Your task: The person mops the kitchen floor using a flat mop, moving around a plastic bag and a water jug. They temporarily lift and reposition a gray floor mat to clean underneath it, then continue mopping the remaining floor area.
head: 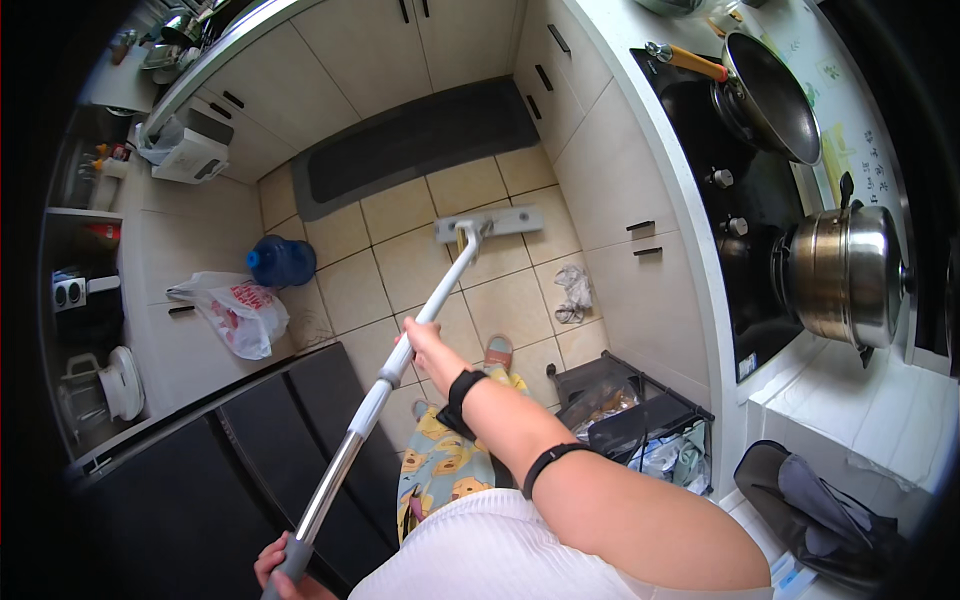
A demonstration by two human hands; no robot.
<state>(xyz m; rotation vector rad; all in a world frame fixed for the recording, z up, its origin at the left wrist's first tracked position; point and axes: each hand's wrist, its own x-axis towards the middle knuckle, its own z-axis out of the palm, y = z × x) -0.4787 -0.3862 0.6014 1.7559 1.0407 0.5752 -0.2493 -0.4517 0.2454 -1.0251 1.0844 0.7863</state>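
Note:
My right hand [422, 341] grips the white upper tube of a flat mop's telescopic handle [362, 407]. Lower in the view, at the handle's grey end grip, my left hand [281, 568] is wrapped around it. The handle slants away across the tiled floor [409, 274] to the white flat mop head [491, 224], which lies on the tiles in front of the right-hand cabinets. A crumpled whitish cloth or paper [574, 292] is on the floor to the right of the handle. Black bands circle my right wrist and forearm.
A dark mat [412, 146] lies along the far cabinets. At left are a blue water jug [282, 261] and a white plastic bag [244, 311]. A black rack [622, 405] stands right of my feet. A frying pan [776, 97] and steel pot [844, 274] sit on the cooktop.

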